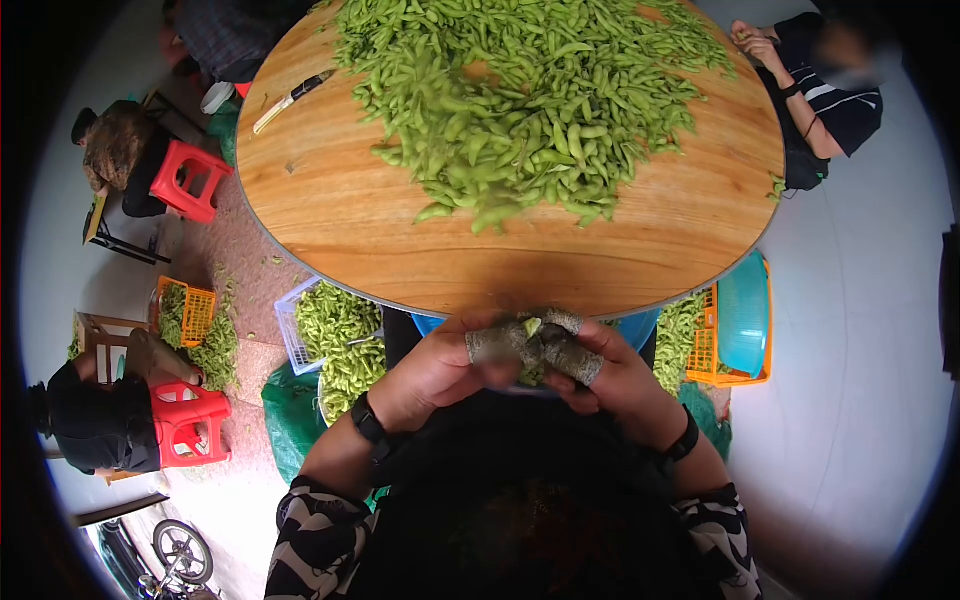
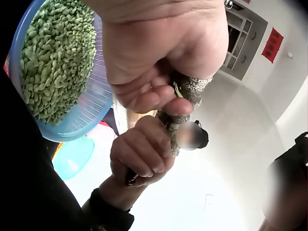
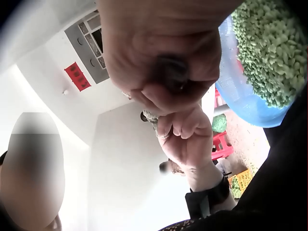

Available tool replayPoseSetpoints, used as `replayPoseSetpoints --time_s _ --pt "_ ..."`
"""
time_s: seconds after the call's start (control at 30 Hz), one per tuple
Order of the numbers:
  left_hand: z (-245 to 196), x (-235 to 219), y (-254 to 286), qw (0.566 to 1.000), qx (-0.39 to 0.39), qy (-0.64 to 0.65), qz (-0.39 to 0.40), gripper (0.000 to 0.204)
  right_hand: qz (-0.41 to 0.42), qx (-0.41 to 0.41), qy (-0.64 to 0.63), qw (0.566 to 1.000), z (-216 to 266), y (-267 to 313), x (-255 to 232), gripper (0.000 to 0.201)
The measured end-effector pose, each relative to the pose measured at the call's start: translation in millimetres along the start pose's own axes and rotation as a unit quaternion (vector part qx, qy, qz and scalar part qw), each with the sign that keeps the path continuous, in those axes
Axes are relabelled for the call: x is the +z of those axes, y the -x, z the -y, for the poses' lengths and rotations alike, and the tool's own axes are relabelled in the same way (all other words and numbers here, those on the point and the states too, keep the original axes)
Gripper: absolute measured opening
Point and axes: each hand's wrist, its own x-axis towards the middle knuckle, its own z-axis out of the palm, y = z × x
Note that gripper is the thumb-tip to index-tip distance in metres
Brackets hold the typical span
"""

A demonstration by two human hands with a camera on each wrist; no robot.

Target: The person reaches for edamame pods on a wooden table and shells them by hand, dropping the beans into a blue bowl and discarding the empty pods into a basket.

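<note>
Pinching green pod (image 1: pixel 533 326): left fingers (image 2: pixel 147 101). Gripping dark object (image 3: pixel 171 70): right fingers (image 2: pixel 144 154). Red sign (image 2: pixel 273 45) unreadable.

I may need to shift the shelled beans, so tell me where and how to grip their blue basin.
Best grip the blue basin by opposite stretches of rim, coming from outside on both sides: the round rim rises around the beans, and no handle shows.

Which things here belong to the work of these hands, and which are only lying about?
In the work:
- left hand, pinching a green piece
- right hand, gripping something dark, unclear
- pods on the table
- blue basket of beans

Apparently just about:
- knife on the table
- bike
</note>
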Motion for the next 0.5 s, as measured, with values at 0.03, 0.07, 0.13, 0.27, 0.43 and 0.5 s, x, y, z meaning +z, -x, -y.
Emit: replayPoseSetpoints --time_s 0.03,0.07,0.13,0.27,0.43,0.5 --pt "1 0 0 1.0 -0.011 0.003 -0.001 0.028 -0.002 0.0 0.001 1.0 1 1 -3 0.028" --pt "1 2 1 1.0 -0.009 0.004 0.001 0.028 -0.014 -0.019 0.048 0.999 1 1 -9 0.028" --pt "-1 10 0 0.996 -0.053 -0.061 -0.041 0.033 -0.024 -0.04 0.098 0.994 -3 -5 -16 0.027" --pt "-2 17 -1 0.996 -0.062 -0.04 -0.047 0.032 0.015 -0.141 0.132 0.981 -10 -14 -23 0.022" --pt "2 1 -4 0.989 -0.095 0.094 0.065 0.039 0.029 -0.191 0.16 0.968 -9 -21 -24 0.015" --pt "-1 6 -2 0.994 -0.1 0.04 0.013 0.032 0.005 -0.319 0.309 0.896 -15 -32 -28 0.021"
